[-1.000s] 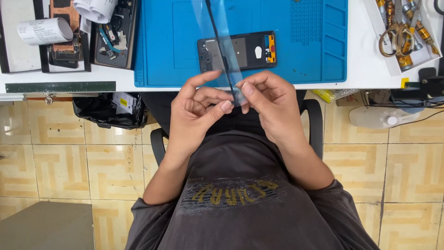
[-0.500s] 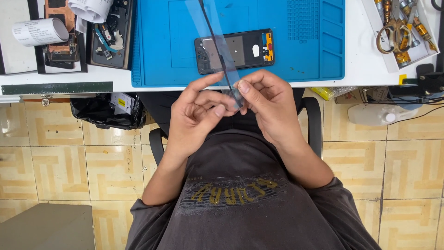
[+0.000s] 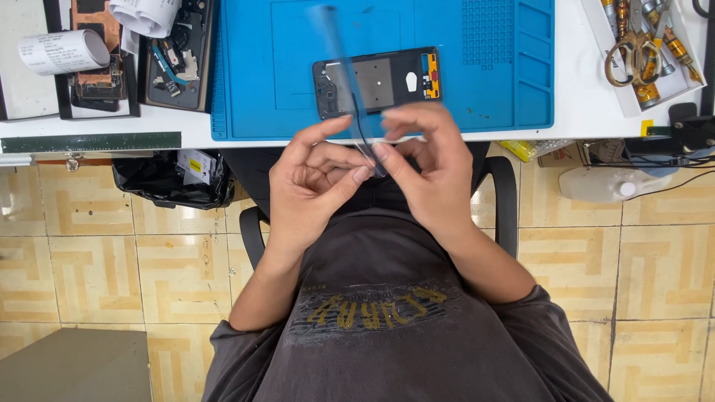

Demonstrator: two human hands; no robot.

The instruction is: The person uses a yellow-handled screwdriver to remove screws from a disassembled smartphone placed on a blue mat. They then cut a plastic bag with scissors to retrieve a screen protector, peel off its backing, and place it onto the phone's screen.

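Mid-frame, the left hand [image 3: 316, 182] and right hand [image 3: 424, 167] both pinch a clear film [image 3: 350, 97] shut-tight, peeling it. Next needs slow, gentle pulling.

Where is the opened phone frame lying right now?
In the head view the phone frame lies flat on the blue mat, near its front edge, just beyond both hands' fingertips.

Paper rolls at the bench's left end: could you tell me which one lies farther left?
The printed roll resting on the black tray; the other roll sits higher, cut by the frame's top edge.
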